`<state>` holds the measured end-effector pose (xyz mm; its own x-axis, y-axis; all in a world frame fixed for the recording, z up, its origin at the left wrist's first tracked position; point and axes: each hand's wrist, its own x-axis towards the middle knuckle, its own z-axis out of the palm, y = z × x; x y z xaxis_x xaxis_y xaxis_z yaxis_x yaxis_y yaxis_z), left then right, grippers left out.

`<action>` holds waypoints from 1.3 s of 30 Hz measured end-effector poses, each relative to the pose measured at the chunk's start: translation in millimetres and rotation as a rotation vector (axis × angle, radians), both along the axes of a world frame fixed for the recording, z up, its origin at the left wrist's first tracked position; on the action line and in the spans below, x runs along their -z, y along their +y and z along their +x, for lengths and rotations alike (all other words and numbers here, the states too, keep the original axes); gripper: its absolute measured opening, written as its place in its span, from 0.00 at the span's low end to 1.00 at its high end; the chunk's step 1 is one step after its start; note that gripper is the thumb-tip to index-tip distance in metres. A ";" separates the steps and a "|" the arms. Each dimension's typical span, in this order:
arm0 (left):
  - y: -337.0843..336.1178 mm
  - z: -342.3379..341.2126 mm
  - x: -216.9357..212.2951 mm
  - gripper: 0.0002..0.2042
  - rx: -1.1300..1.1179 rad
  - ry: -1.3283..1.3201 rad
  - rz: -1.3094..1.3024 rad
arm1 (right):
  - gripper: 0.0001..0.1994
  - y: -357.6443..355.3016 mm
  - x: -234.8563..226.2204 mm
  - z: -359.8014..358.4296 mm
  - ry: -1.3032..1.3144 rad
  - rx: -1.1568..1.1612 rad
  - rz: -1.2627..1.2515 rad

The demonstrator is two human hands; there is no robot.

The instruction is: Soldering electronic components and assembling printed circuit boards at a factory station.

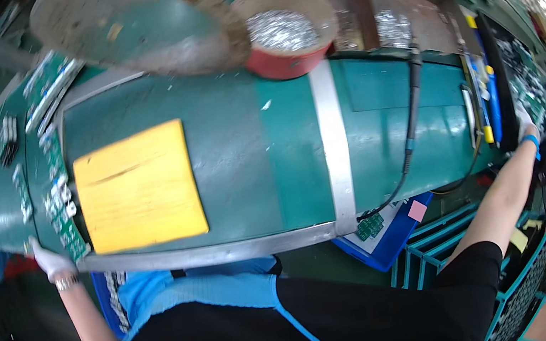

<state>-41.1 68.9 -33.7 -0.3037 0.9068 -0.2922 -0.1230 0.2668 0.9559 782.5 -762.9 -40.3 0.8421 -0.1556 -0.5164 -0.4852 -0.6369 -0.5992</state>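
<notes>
The white-gloved left hand is at the bench's front edge, its fingertips just short of or on the rim; whether it grips anything cannot be told. Just right of and beyond that grip, a strip of green circuit boards runs away from the front edge; whether the glove touches it is unclear. Farther right of that grip lies a yellow board, its near side close to the metal front rail.

The white-gloved right hand reaches far out, its fingers among or against the small green circuit boards beyond the bench's right end; its closure is too small to judge. Just left of this grip, blue and yellow pen-like tools line that end, narrowing the room on its inner side.

Between the two grips, the green work mat stretches broadly, crossed by a flat metal strip. A black-handled corded tool hangs over the part nearer the right grip. Along the far edge, beyond both grips, a red-sided round tub and a brown divided tray bound the room.
</notes>
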 end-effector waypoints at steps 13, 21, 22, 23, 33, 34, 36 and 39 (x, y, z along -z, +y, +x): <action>28.6 1.5 28.4 0.27 0.053 -0.147 -0.034 | 0.22 71.9 -85.7 -107.0 -0.781 0.442 -0.656; 14.6 -5.4 20.1 0.26 0.016 -0.240 -0.102 | 0.04 45.0 -86.3 -87.8 -1.091 0.737 0.529; -1.2 4.9 8.0 0.28 -0.002 -0.196 -0.102 | 0.02 36.9 -94.6 -87.2 -0.948 0.570 0.551; -1.0 -8.3 11.0 0.28 0.018 -0.071 -0.024 | 0.02 58.0 -101.6 -91.7 -0.896 0.542 0.668; -25.8 27.5 -7.5 0.23 0.113 -0.283 -0.104 | 0.12 373.2 -157.5 -345.9 -0.742 -0.068 0.697; -26.2 25.1 -5.9 0.24 0.108 -0.326 -0.113 | 0.13 397.3 -151.3 -369.7 -0.673 -0.181 0.618; -26.7 17.5 -1.1 0.27 0.106 -0.316 -0.041 | 0.13 439.3 -123.7 -406.6 -0.536 -0.428 0.582; -25.2 6.9 2.5 0.26 0.154 -0.329 -0.027 | 0.06 494.5 -75.8 -454.4 -0.701 -0.755 0.617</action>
